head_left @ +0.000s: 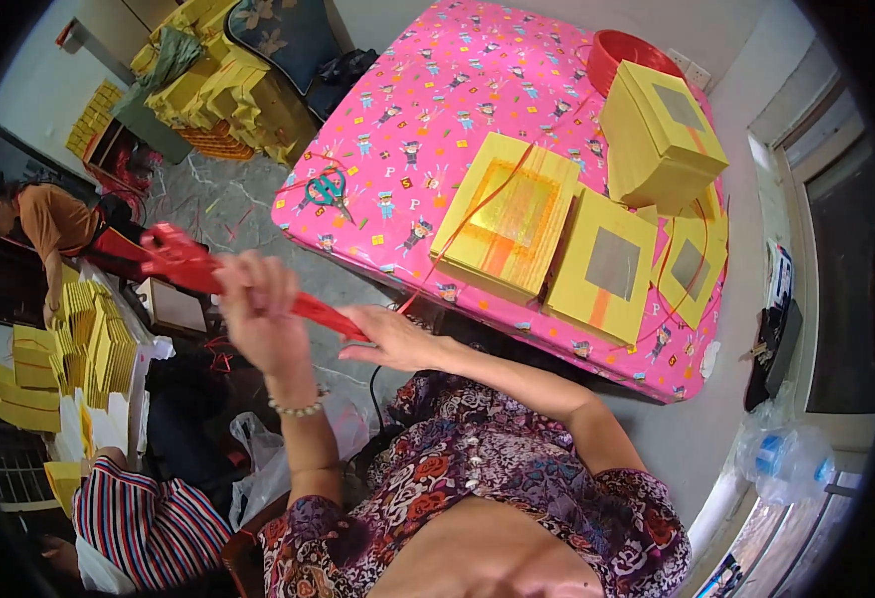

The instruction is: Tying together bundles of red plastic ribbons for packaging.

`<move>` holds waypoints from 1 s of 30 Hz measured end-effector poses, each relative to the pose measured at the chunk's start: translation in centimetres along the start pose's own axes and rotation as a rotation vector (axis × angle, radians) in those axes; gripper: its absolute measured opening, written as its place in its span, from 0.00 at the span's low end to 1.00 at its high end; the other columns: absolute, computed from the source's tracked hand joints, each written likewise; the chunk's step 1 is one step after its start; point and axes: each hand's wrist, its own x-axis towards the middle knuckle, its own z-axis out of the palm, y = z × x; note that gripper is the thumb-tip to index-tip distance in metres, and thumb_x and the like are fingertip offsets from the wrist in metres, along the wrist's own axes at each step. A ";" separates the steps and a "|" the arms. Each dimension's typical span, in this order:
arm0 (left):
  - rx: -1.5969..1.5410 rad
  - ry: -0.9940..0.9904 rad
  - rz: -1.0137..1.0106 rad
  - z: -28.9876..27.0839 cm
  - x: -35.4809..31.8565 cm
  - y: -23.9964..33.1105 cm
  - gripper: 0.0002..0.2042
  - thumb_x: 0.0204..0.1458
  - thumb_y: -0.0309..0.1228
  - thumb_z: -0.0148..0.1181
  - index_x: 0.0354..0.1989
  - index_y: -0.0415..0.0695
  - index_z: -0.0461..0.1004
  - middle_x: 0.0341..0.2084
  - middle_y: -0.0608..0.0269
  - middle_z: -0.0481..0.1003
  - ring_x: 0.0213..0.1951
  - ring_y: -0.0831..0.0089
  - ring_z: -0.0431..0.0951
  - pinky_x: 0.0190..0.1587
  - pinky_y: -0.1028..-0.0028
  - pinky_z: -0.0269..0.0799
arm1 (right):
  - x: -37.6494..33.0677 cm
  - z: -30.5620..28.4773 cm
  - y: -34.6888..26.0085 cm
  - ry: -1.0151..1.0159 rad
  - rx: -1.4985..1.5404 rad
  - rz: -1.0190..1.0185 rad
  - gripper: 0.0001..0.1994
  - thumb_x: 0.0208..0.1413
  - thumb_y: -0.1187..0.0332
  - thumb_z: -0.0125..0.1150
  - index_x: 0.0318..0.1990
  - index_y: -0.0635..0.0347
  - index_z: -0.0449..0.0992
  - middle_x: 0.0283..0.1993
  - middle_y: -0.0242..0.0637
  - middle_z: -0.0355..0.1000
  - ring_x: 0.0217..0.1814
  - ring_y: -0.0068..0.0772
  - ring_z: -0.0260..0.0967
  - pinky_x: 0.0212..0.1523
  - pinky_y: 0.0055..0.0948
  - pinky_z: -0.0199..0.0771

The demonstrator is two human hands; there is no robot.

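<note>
Red tool (193,267) gripped by left hand (258,291) | 4-o'clock end pinched by right hand (389,337) | stack (505,217) at 2 o'clock could be skewed if strap (469,217) is jerked

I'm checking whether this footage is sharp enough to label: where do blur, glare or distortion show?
Head view: the left hand and red bundle look motion-blurred, the right hand less so; head view: bright reflections sit on the shiny gold panel; head view: straight edges bend near the rim, and the corners go black.
</note>
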 end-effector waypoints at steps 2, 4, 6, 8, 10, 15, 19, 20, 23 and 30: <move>-0.043 -0.061 0.064 0.8 1.1 2.8 0.13 0.64 0.36 0.42 0.26 0.46 0.59 0.15 0.73 0.52 0.15 0.85 0.47 0.16 0.82 0.44 | -1.0 1.7 1.0 -0.207 0.107 0.110 0.17 0.61 0.55 0.50 0.45 0.60 0.65 0.33 0.48 0.69 0.34 0.51 0.68 0.33 0.43 0.65; -0.023 -0.141 0.145 0.9 2.4 5.4 0.12 0.63 0.35 0.44 0.26 0.46 0.59 0.15 0.73 0.52 0.15 0.84 0.47 0.16 0.82 0.44 | -2.2 3.9 3.3 -0.227 0.260 0.088 0.14 0.61 0.56 0.51 0.38 0.60 0.65 0.25 0.47 0.67 0.27 0.51 0.67 0.28 0.44 0.62; -0.011 -0.139 0.227 1.0 2.9 8.4 0.12 0.63 0.30 0.43 0.25 0.46 0.58 0.16 0.73 0.53 0.16 0.85 0.49 0.16 0.82 0.46 | -3.5 5.5 5.3 -0.200 0.165 0.047 0.13 0.60 0.58 0.50 0.35 0.60 0.64 0.25 0.47 0.67 0.28 0.53 0.67 0.28 0.46 0.63; 0.040 -0.235 0.218 0.0 4.0 10.6 0.11 0.62 0.29 0.43 0.25 0.45 0.59 0.16 0.73 0.52 0.16 0.84 0.49 0.17 0.82 0.47 | -4.3 6.0 7.5 -0.194 0.075 0.085 0.13 0.61 0.58 0.49 0.37 0.59 0.64 0.24 0.49 0.67 0.28 0.54 0.68 0.27 0.48 0.65; 0.214 -0.212 0.239 -2.8 5.3 10.8 0.09 0.60 0.30 0.46 0.26 0.45 0.61 0.17 0.72 0.56 0.15 0.83 0.51 0.17 0.81 0.47 | -4.5 5.2 8.9 -0.222 -0.023 0.118 0.11 0.59 0.61 0.49 0.38 0.60 0.63 0.23 0.51 0.67 0.28 0.56 0.69 0.27 0.50 0.66; 1.993 0.006 0.267 -11.3 4.4 6.8 0.11 0.56 0.31 0.51 0.40 0.35 0.65 0.30 0.57 0.70 0.28 0.63 0.70 0.28 0.66 0.64 | -3.0 1.5 7.6 -0.252 -0.282 0.240 0.07 0.56 0.69 0.48 0.36 0.63 0.64 0.20 0.53 0.67 0.27 0.60 0.69 0.25 0.52 0.65; 2.180 -0.310 0.286 -9.5 -0.1 2.6 0.28 0.51 0.31 0.57 0.59 0.33 0.57 0.51 0.43 0.65 0.52 0.47 0.65 0.54 0.59 0.60 | -1.0 0.0 4.2 -0.178 -0.359 0.201 0.06 0.53 0.73 0.49 0.31 0.68 0.64 0.18 0.55 0.66 0.25 0.61 0.69 0.23 0.52 0.64; 2.107 -0.351 0.303 -7.8 -1.0 1.8 0.31 0.51 0.31 0.58 0.61 0.33 0.54 0.53 0.42 0.63 0.55 0.46 0.63 0.58 0.60 0.57 | -0.7 0.0 3.9 -0.156 -0.415 0.199 0.06 0.51 0.74 0.49 0.30 0.69 0.64 0.18 0.56 0.67 0.24 0.61 0.69 0.22 0.52 0.65; 1.944 -0.646 0.161 -4.8 -3.5 -0.4 0.23 0.55 0.31 0.52 0.60 0.41 0.61 0.53 0.50 0.65 0.57 0.53 0.62 0.61 0.59 0.52 | 0.5 0.1 2.5 -0.159 -0.438 0.206 0.06 0.50 0.73 0.49 0.30 0.70 0.65 0.18 0.56 0.68 0.23 0.61 0.69 0.22 0.51 0.66; 1.558 -0.224 -0.317 -8.1 -6.3 -4.4 0.08 0.58 0.35 0.49 0.37 0.44 0.70 0.20 0.57 0.73 0.25 0.59 0.75 0.33 0.65 0.70 | 2.1 -0.6 -0.3 -0.150 -0.300 0.091 0.10 0.52 0.71 0.50 0.24 0.70 0.67 0.22 0.56 0.69 0.26 0.61 0.69 0.25 0.49 0.68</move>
